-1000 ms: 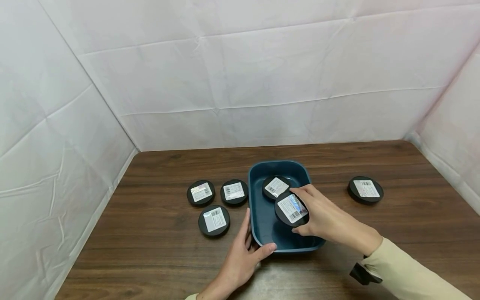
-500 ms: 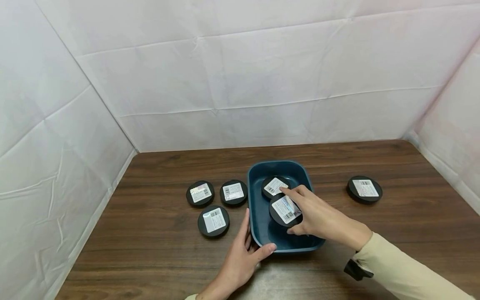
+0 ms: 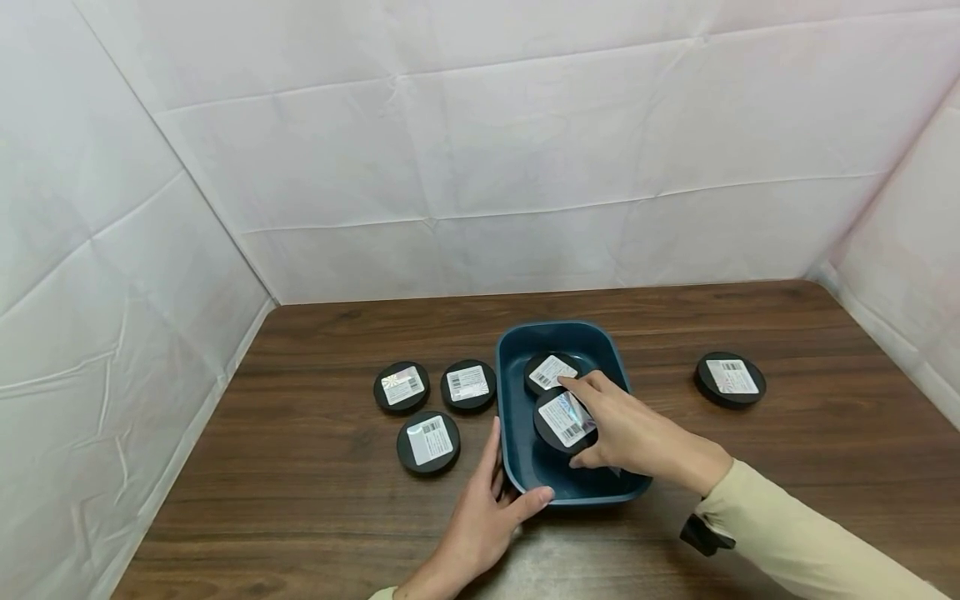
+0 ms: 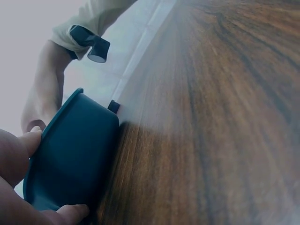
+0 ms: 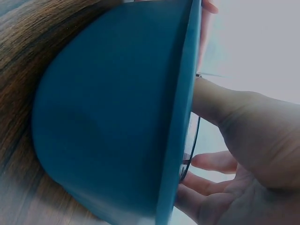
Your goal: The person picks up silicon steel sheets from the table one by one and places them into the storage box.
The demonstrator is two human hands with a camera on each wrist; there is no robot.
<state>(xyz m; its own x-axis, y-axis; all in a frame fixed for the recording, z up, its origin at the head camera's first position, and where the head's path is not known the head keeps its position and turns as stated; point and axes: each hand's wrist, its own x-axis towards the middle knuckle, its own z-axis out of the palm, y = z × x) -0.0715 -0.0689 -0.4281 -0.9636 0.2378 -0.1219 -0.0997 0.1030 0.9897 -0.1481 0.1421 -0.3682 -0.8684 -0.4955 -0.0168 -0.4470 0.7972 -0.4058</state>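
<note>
My right hand [image 3: 626, 429] holds a flat round black disc [image 3: 565, 421] by its edge, thumb on the near side and fingers on the far side. The disc is tilted inside the blue plastic tub [image 3: 531, 479], its white barcode label facing up. Just behind it in the tub lies a second labelled black disc [image 3: 542, 372], partly overlapped by my fingers. My left hand [image 3: 483, 525] grips the tub's near left corner, thumb [image 4: 32, 140] at the rim and fingers along the outer wall. From the right wrist, the tub's wall [image 5: 108, 108] hides most of the held disc.
Left of the tub, three labelled black discs lie on the wooden table [image 3: 300, 467]: a far left disc [image 3: 401, 387], one beside the tub [image 3: 468, 385] and a nearer disc [image 3: 428, 442]. Another disc [image 3: 731, 379] lies to the right. White sheeting [image 3: 525, 150] surrounds the table.
My right hand has moved the held disc a little left and deeper into the tub, up against the disc behind it. My left hand has stayed at the tub's corner.
</note>
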